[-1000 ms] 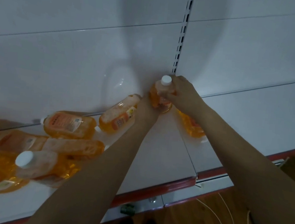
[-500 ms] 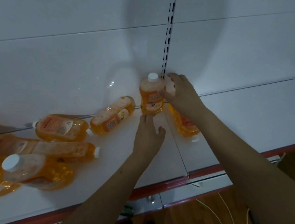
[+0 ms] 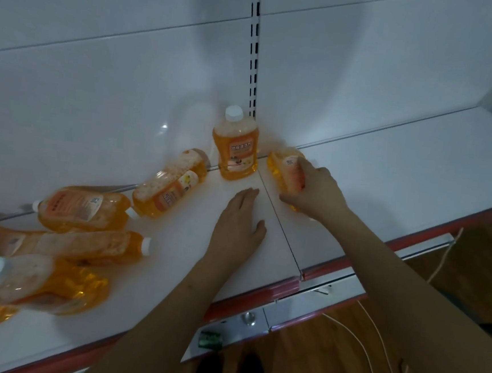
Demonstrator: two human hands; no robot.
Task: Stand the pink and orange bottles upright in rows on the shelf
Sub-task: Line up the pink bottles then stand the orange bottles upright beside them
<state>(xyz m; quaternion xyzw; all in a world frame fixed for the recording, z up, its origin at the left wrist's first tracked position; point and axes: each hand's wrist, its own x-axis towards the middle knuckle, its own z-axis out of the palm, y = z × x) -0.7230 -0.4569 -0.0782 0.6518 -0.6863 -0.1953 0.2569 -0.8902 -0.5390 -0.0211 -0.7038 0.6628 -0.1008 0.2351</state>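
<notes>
1. One orange bottle (image 3: pixel 235 146) stands upright at the back of the shelf (image 3: pixel 174 239), white cap up, label facing out, close against the back panel (image 3: pixel 99 84) and just left of the slotted upright (image 3: pixel 254 47). It is the only one standing, so I judge the row barely begun.

2. Just to its right, past the seam between shelf boards, a second bottle (image 3: pixel 286 167) lies tilted on its side. The right hand (image 3: pixel 316 189) grips it, fingers curled over the body from the near side. Its cap is hidden, so I cannot tell which way it points. This looks like the next one to be stood up.

3. The left hand (image 3: pixel 240 224) holds nothing. It is flat and relaxed, fingers straight, palm down over the bare shelf in front of the standing bottle and clear of it; whether it rests on the surface I cannot tell.

4. Left of the standing bottle, a third bottle (image 3: pixel 170 184) lies on its side, its base end close to it.

5. Farther left more lie down: one (image 3: pixel 83 209) against the back panel, one (image 3: pixel 85 245) in front of it with its cap to the right, and one (image 3: pixel 28 283) nearest the camera with its cap toward the viewer. More orange shapes crowd the far left edge, too blurred to count.

6. All bottles in view look orange; I see no clearly pink one.

7. Judgement: one done, at least five left, most of the work ahead.
</notes>
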